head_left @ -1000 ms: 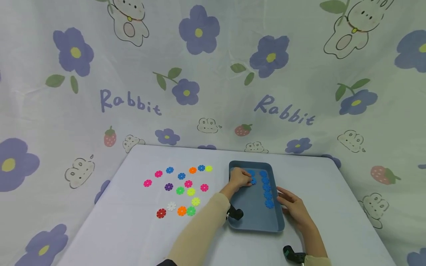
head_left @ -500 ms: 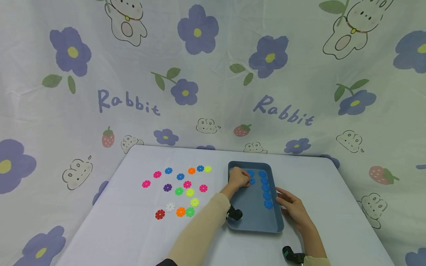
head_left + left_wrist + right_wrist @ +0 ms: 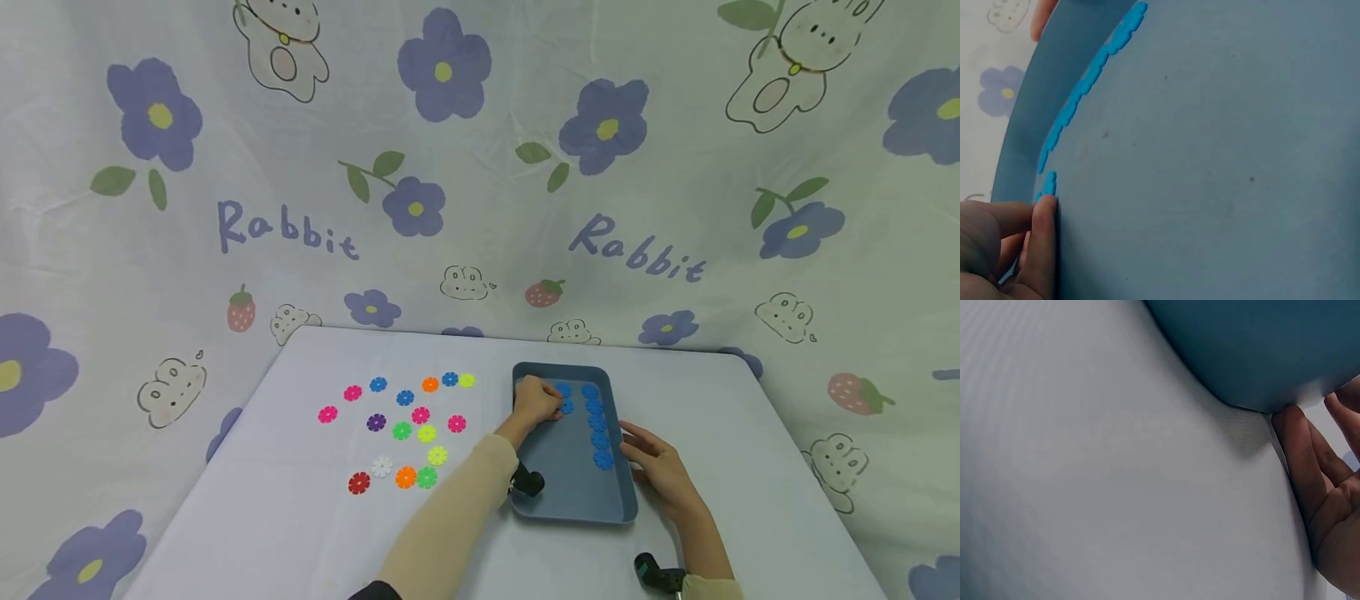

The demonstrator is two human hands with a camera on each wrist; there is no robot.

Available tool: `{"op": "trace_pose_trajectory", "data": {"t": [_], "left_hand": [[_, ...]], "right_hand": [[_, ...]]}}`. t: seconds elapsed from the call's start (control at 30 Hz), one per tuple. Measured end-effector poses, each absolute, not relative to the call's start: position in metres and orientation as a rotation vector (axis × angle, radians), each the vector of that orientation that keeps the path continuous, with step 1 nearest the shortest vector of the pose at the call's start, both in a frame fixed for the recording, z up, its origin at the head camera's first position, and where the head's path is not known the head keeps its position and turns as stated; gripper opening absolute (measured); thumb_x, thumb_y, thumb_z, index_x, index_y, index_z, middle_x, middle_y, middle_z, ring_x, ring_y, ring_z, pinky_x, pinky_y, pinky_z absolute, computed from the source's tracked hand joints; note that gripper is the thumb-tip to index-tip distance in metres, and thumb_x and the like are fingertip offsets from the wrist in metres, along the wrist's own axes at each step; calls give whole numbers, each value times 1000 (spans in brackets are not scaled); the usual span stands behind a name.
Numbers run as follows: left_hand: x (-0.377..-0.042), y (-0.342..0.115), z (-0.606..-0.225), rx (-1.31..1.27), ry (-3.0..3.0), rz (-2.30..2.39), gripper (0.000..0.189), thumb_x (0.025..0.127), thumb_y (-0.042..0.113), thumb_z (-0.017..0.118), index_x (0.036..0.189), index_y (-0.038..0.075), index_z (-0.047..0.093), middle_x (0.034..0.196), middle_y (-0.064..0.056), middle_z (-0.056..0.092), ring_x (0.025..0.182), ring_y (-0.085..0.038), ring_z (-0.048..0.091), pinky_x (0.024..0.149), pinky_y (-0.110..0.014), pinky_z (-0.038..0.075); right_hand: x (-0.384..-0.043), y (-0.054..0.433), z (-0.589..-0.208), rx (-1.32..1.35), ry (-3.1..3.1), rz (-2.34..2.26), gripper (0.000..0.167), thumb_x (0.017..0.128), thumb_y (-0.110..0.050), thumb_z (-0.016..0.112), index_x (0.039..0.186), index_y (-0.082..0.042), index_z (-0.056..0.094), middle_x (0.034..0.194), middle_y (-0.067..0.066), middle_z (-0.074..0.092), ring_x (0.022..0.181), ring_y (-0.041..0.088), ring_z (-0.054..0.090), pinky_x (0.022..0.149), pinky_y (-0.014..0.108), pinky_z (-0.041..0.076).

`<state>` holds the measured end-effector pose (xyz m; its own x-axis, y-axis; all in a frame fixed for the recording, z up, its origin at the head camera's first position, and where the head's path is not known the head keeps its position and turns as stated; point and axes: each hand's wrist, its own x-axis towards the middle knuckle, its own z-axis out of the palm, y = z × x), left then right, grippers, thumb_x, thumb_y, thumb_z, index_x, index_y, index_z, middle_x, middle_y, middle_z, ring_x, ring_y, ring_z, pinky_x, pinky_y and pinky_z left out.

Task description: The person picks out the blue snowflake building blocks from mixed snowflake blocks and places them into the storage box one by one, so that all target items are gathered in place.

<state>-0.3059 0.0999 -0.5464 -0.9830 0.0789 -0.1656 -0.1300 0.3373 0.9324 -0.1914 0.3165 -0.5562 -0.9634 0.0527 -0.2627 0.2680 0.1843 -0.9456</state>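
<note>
My left hand (image 3: 537, 400) reaches into the grey-blue tray (image 3: 558, 507) near its far left corner. In the left wrist view, its curled fingertips pinch the edge of a blue snowflake disc (image 3: 1050, 182), partly hidden by the fingers. Just behind this lies another blue snowflake disc (image 3: 562, 390). Along the tray's right wall runs a column of several blue snowflake discs (image 3: 598, 441). My right hand (image 3: 660, 467) rests against the outside of the right wall, fingers extended; the right wrist view shows fingertips touching the tray's underside edge (image 3: 1254, 400).
Left of the tray, loose snowflake discs lie scattered on the white table (image 3: 247, 517): blue (image 3: 405, 397), pink (image 3: 327, 414), purple (image 3: 377, 422), orange (image 3: 406, 477), green (image 3: 427, 477), yellow (image 3: 437, 455), white (image 3: 382, 467) and red (image 3: 359, 482). A patterned cloth (image 3: 480, 150) hangs behind.
The whole head view shifts very slightly left. Both hands keep their places at the tray, and the discs keep their layout.
</note>
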Motion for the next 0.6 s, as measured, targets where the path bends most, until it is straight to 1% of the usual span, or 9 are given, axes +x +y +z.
{"op": "trace_pose_trajectory", "data": {"t": [0.27, 0.43, 0.6], "left_hand": [[-306, 98, -546, 2, 2411, 1746, 7, 80, -8, 72, 84, -2, 74, 75, -7, 66, 50, -15, 65, 48, -24, 55], [-304, 98, -546, 29, 2410, 1746, 9, 79, -9, 74, 86, -3, 73, 77, -7, 66, 52, -15, 65, 49, -24, 55], [-303, 98, -548, 34, 2419, 1750, 10, 80, -9, 72, 87, -4, 73, 76, -7, 66, 51, -14, 64, 49, -23, 55]], "right_hand": [[-193, 317, -556, 311, 2285, -1876, 57, 93, -27, 67, 145, -15, 47, 143, 17, 45, 117, 26, 52, 81, 32, 51], [-192, 317, -555, 313, 2287, -1867, 56, 94, -25, 66, 145, -15, 46, 143, 17, 44, 116, 26, 52, 81, 32, 52], [-191, 316, -556, 317, 2293, -1862, 58, 93, -27, 67, 145, -14, 46, 143, 19, 45, 116, 26, 53, 80, 32, 52]]}}
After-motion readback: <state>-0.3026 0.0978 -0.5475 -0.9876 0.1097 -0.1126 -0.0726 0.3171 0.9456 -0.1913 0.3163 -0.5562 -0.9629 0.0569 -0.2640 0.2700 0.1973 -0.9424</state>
